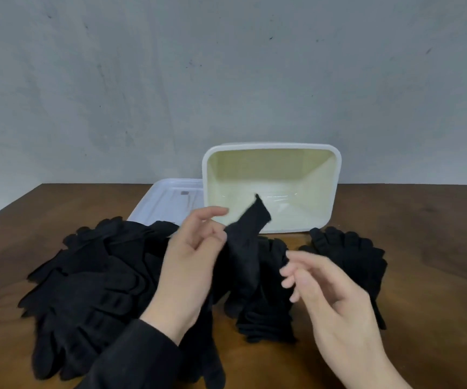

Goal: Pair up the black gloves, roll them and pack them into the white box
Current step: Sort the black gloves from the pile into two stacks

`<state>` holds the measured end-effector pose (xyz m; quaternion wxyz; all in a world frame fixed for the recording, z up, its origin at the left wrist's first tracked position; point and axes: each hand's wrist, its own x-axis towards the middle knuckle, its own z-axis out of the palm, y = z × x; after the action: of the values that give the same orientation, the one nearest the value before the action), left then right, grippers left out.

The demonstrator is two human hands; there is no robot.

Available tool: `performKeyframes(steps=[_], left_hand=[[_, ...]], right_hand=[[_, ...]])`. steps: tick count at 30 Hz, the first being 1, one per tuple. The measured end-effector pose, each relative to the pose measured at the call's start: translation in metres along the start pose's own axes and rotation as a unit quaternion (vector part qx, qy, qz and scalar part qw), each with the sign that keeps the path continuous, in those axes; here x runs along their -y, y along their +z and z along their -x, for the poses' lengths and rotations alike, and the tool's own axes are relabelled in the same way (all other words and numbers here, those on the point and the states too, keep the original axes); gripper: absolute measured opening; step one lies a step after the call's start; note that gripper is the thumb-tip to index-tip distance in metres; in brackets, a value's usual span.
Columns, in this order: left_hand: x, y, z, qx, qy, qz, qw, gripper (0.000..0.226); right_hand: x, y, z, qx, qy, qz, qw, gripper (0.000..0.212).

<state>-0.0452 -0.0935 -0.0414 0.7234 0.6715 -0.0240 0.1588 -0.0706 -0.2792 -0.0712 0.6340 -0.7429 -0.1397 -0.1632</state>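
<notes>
White box (271, 153) empty; left hand (190, 259) pinches one black glove (245, 248), right hand (336, 299) relaxed, holding nothing; glove pile (86, 282) unpaired.

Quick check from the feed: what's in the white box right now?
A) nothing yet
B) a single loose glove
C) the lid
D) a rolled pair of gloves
A: the box shows only its bare pale inside; the glove pinched in the left hand hangs in front of it, and the lid lies on the table to its left.
</notes>
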Motion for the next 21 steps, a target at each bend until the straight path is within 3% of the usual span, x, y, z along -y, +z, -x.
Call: performKeyframes(steps=[3,5,8,10,13,16,21], left_hand=[[0.009,0.007,0.015,0.105,0.117,-0.141,0.977,0.038],[0.014,0.008,0.02,0.17,0.176,-0.213,0.946,0.037],[0.015,0.007,0.022,0.246,0.239,-0.24,0.908,0.035],[0.015,0.006,0.024,0.252,0.254,-0.222,0.907,0.031],[0.016,0.007,0.023,0.157,0.244,-0.21,0.934,0.026],[0.021,0.008,0.015,0.103,0.156,-0.27,0.944,0.024],[0.038,0.004,0.002,0.225,0.109,-0.456,0.854,0.026]], right_hand=[[0.024,0.002,-0.014,0.036,0.124,-0.064,0.99,0.053],[0.036,0.0,-0.023,0.069,0.189,-0.086,0.976,0.052],[0.045,-0.012,-0.036,0.075,0.19,0.027,0.979,0.039],[0.043,-0.027,-0.047,0.061,0.173,0.089,0.979,0.038],[0.051,-0.054,-0.073,0.063,0.154,0.118,0.979,0.012],[0.063,-0.075,-0.101,0.04,0.146,0.109,0.982,0.015],[0.06,-0.096,-0.121,-0.059,0.048,0.16,0.984,0.021]])
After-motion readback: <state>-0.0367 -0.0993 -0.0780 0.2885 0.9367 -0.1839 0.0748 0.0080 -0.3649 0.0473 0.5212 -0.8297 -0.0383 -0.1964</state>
